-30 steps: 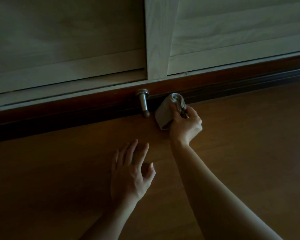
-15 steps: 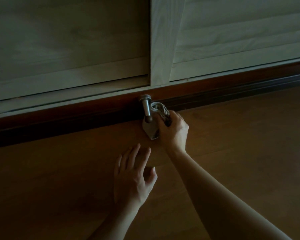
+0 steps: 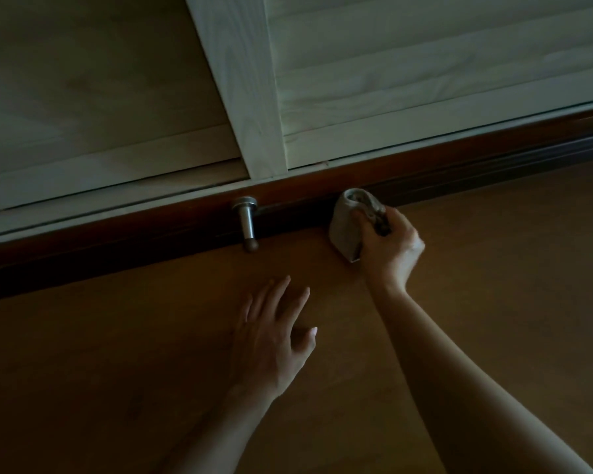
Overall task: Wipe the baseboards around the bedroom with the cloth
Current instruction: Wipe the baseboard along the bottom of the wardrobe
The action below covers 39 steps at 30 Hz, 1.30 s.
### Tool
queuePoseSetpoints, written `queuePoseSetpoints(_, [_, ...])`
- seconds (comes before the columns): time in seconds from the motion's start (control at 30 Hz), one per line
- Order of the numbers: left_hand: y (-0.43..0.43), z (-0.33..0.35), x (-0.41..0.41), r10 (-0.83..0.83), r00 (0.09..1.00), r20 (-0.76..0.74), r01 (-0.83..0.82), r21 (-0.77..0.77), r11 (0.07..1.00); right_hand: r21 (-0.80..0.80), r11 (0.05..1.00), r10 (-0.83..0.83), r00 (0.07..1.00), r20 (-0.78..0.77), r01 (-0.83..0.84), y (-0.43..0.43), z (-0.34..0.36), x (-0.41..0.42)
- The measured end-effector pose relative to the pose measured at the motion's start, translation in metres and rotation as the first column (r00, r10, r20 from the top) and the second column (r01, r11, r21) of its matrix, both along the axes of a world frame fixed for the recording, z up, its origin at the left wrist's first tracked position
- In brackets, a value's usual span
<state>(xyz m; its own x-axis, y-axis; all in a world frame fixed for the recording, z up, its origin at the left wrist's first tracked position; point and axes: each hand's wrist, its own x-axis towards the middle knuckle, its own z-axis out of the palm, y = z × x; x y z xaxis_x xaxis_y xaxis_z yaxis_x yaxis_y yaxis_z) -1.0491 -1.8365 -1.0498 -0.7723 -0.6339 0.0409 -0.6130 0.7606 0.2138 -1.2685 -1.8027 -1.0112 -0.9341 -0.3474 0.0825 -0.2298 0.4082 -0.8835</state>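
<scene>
A dark reddish-brown baseboard (image 3: 459, 159) runs across the view under pale wooden panels. My right hand (image 3: 389, 248) grips a bunched grey cloth (image 3: 344, 227) and presses it against the baseboard, a little to the right of a metal door stopper (image 3: 246, 220) that sticks out from it. My left hand (image 3: 271, 340) lies flat on the wooden floor below the stopper, fingers spread, holding nothing.
Pale wood-grain sliding panels (image 3: 408, 80) with a vertical frame post (image 3: 250, 97) stand above the baseboard. Brown wooden floor (image 3: 493, 268) fills the lower part of the view. The room is dim.
My right hand slid the cloth left to the door stopper, then back right along the baseboard. My left hand stayed flat on the floor. The view tilted.
</scene>
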Motion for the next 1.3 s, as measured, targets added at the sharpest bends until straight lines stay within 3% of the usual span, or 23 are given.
queuePoseSetpoints(0.3, [0.009, -0.003, -0.025, -0.035, 0.995, -0.093, 0.035, 0.000, 0.999, -0.034, 0.989, 0.145, 0.989, -0.033, -0.146, -0.004, -0.001, 0.000])
queuePoseSetpoints(0.47, [0.008, -0.013, -0.032, -0.034, 0.993, -0.111, 0.041, 0.059, 0.997, -0.043, 0.999, 0.027, 1.000, 0.008, -0.027, 0.009, 0.000, -0.022])
queuePoseSetpoints(0.67, [0.009, -0.013, -0.034, -0.005, 0.994, -0.109, 0.010, 0.043, 0.999, -0.072, 0.987, 0.146, 0.989, 0.024, -0.144, -0.005, 0.007, -0.003])
queuePoseSetpoints(0.93, [0.012, -0.015, -0.034, -0.002, 0.994, -0.113, 0.001, -0.006, 1.000, -0.065, 0.998, -0.009, 0.996, 0.084, 0.015, 0.017, 0.010, -0.037])
queuePoseSetpoints(1.17, [0.010, -0.019, -0.060, 0.012, 0.961, -0.276, -0.014, -0.007, 1.000, -0.085, 0.991, 0.108, 0.994, 0.031, -0.105, 0.004, 0.011, -0.018])
queuePoseSetpoints(1.3, [0.028, -0.012, -0.096, -0.011, 0.977, -0.212, 0.019, 0.035, 0.999, -0.061, 0.991, 0.117, 0.993, -0.033, -0.119, 0.011, 0.011, -0.033])
